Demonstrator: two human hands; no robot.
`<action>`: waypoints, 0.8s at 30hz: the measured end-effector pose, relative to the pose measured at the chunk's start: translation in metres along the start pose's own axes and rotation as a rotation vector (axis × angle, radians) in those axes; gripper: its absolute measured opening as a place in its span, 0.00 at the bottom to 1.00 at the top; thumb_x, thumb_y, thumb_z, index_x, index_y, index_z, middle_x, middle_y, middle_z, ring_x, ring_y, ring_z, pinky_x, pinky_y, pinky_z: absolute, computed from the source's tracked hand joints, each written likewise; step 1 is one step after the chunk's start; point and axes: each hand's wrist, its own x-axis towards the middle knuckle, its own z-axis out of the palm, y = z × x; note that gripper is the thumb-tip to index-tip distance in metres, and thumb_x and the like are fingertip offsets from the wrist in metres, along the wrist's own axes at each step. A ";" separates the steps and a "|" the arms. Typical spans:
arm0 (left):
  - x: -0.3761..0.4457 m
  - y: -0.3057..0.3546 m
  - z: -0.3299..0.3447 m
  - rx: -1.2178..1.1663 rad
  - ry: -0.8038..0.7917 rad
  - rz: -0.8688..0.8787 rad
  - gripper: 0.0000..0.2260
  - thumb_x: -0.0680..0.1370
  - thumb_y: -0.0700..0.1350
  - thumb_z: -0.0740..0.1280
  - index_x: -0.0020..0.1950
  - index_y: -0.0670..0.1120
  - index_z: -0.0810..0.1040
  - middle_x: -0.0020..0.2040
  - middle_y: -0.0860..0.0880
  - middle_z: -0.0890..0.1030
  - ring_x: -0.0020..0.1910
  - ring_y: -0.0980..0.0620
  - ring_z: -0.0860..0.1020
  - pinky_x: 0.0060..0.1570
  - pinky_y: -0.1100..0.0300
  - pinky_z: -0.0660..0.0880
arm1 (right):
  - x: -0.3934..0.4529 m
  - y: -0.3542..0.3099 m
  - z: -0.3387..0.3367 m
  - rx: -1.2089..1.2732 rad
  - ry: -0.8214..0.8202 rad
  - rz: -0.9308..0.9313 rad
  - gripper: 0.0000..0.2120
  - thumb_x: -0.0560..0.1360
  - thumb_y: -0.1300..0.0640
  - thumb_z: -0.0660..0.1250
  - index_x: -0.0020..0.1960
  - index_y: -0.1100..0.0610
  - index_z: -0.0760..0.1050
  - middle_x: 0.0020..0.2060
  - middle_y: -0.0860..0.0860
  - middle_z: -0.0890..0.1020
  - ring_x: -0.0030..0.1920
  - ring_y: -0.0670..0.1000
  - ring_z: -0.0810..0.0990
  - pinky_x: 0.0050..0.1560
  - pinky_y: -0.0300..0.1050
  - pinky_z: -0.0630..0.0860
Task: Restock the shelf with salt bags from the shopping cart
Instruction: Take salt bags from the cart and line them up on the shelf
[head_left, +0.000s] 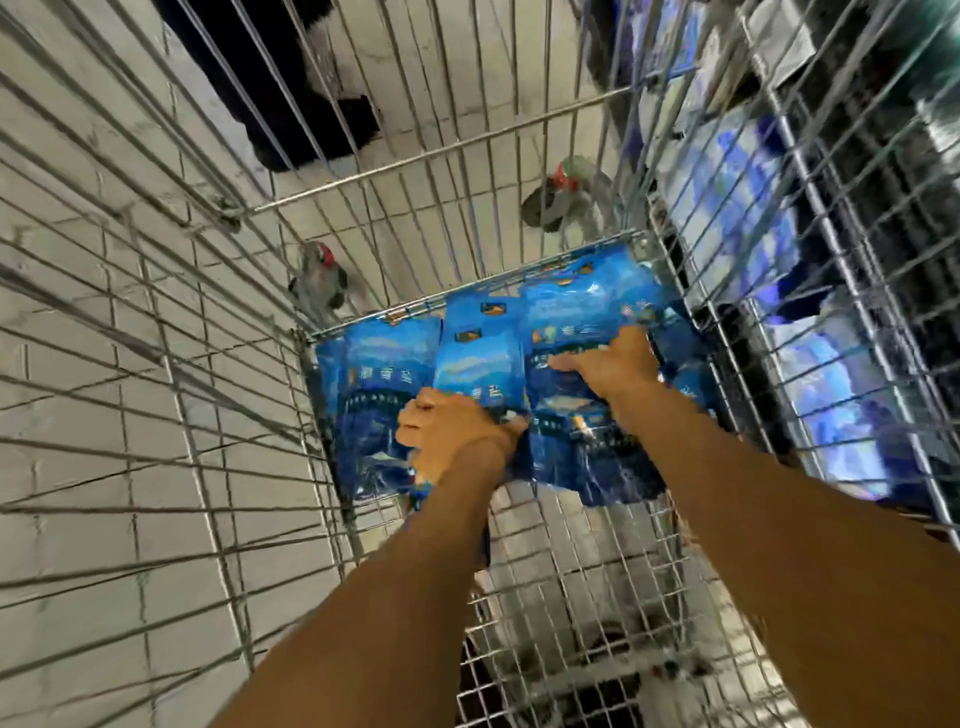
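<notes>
Several blue salt bags (384, 364) lie stacked at the far end of the wire shopping cart (571, 571). My left hand (447, 431) reaches down into the cart and grips the near edge of a blue salt bag in the middle of the pile. My right hand (608, 364) grips the right-hand bag (576, 312), thumb on its far side and fingers curled over its face. Both forearms stretch down into the basket. The shelf (810, 270) stands to the right of the cart, with blue and white bags on it, blurred.
The cart's wire walls (171, 322) rise on the left, front and right. Its front wheels (319, 283) show through the mesh on the pale tiled floor. A person's dark shoe and trouser leg (311, 119) stand beyond the cart's front.
</notes>
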 end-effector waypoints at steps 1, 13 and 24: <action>0.002 0.000 -0.002 -0.038 -0.014 -0.014 0.55 0.60 0.66 0.78 0.74 0.39 0.54 0.71 0.37 0.63 0.70 0.38 0.65 0.61 0.45 0.72 | -0.005 0.004 -0.003 0.042 -0.043 0.010 0.32 0.65 0.62 0.81 0.65 0.65 0.71 0.57 0.59 0.81 0.58 0.60 0.80 0.60 0.57 0.78; -0.004 -0.027 -0.014 -0.845 -0.406 0.203 0.13 0.64 0.27 0.76 0.41 0.42 0.82 0.45 0.42 0.85 0.49 0.43 0.82 0.51 0.45 0.81 | -0.071 0.038 -0.055 0.430 -0.224 0.100 0.28 0.67 0.69 0.77 0.62 0.54 0.72 0.61 0.54 0.80 0.60 0.57 0.79 0.61 0.57 0.77; -0.151 -0.042 -0.198 -0.931 -0.432 0.358 0.34 0.74 0.60 0.69 0.75 0.47 0.67 0.72 0.45 0.71 0.72 0.41 0.69 0.71 0.44 0.65 | -0.300 -0.058 -0.154 0.700 -0.150 -0.101 0.23 0.65 0.53 0.76 0.59 0.47 0.79 0.54 0.52 0.86 0.52 0.56 0.85 0.48 0.54 0.83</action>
